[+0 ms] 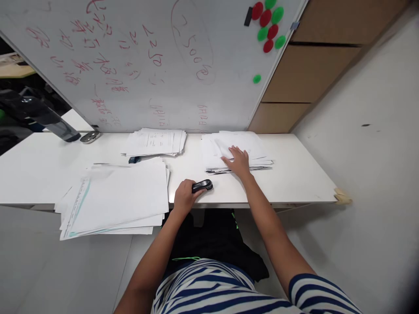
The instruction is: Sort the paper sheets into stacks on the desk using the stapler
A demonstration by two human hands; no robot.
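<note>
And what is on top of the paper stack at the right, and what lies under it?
The right hand is on top of the paper stack. White tabletop shows around it; lower sheets show only edges. Whatever the papers cover cannot be seen.

"What's on the whiteboard (229,65)?"
"Red handwriting (155,53), partly numbers, one of them ringed. At the upper right, red and green magnets (265,18) cluster beside a small black bar (248,16); a lone green magnet (257,79) sits below them."
"And over on the left?"
"A computer mouse (90,137) on the counter (288,183), with a dark bottle (62,129) just beside it."
"The right?"
"Brown panels (310,74) next to the whiteboard, then a pale wall (369,87) with a dark mark (365,125)."
</note>
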